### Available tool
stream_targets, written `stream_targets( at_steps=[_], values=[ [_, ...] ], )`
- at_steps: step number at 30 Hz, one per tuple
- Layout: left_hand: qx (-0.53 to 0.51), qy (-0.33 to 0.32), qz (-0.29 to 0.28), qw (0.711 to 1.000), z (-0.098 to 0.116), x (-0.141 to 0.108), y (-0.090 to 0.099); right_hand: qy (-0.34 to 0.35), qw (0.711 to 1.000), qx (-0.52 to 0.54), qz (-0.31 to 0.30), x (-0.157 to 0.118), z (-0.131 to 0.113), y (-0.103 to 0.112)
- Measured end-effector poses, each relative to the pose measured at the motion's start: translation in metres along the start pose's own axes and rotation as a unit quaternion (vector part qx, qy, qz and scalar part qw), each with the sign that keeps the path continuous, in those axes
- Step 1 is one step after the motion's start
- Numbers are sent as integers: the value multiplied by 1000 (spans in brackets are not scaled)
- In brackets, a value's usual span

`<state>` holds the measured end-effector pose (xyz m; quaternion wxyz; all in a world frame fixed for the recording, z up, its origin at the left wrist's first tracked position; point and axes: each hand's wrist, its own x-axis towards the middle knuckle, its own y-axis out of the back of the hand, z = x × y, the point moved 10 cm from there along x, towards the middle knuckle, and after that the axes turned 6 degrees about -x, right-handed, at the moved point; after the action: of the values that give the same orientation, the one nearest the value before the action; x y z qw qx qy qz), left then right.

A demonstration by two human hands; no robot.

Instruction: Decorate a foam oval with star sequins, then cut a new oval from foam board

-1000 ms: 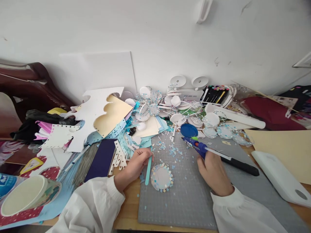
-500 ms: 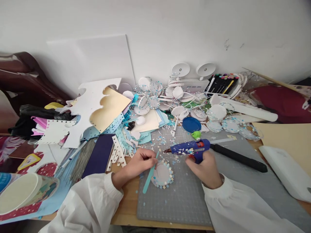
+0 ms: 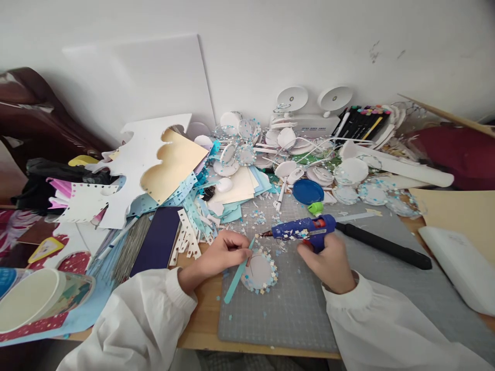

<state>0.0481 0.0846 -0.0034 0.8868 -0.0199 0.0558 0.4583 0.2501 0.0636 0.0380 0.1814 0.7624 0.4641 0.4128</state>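
The person's left hand (image 3: 229,251) pinches a turquoise strip (image 3: 235,286) between thumb and fingers, and the strip slants down toward the person past the left edge of a pale round disc (image 3: 259,273). The disc lies flat on a grey cutting mat (image 3: 286,322), its rim set with small blue, white and cream stars. The right hand (image 3: 328,262) is wrapped around the grip of a blue glue gun (image 3: 303,228), which points left, speckled with paper bits. Its nozzle sits just beside the strip's upper end; whether the two touch is hard to tell at this size.

Beyond the gun, a small green object (image 3: 316,208) and a round blue lid (image 3: 308,191) rest near each other. A black-handled tool (image 3: 384,246) lies on the mat to the right of the gun, and loose star confetti (image 3: 256,216) is scattered beyond the disc. Left of the mat, on the wooden bench (image 3: 204,319), are punched white strips (image 3: 187,234), a dark blue box (image 3: 157,239) and a bundle of thin wires (image 3: 133,252).
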Motion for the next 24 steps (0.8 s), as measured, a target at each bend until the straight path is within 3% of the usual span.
stream_targets(
  at_steps=[10, 14, 19, 24],
  values=[
    [-1, -2, -5, 1000, 1, 0, -1, -10, 1000, -6, -12, -1, 5, -3],
    [-4, -3, -6, 1000, 1, -1, -1, 22, 999, -22, -13, -2, 0, -4],
    [-10, 0, -10, 1000, 1, -1, -2, 80, 993, -85, 34, -1, -8, 4],
    [-30, 5, 7, 1000, -1, 0, 2, 72, 981, -171, 54, 1, 14, 20]
  ],
)
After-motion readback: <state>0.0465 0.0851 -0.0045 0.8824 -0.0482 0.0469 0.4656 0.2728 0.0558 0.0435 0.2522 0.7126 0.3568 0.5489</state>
